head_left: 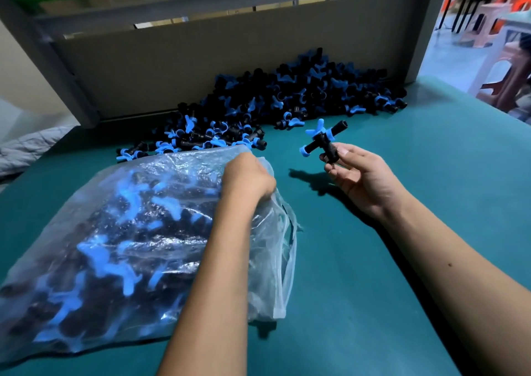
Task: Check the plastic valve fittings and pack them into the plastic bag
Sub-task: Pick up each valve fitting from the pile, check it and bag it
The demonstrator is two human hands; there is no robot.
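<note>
A clear plastic bag [120, 232], stuffed with black and blue valve fittings, lies on the teal table at the left. My left hand [248, 176] grips the bag's mouth at its upper right edge, fingers curled into the film. My right hand [359, 174] is raised to the right of the bag and pinches a black valve fitting [323, 141] with blue handles between thumb and fingertips, clear of the table. A large heap of loose fittings [281, 99] lies behind, against the back panel.
The teal table top [373, 260] spreads to the right and front of the bag. A grey back panel [201, 59] with a metal frame closes the far side. Stools [505, 68] stand beyond the table's right edge.
</note>
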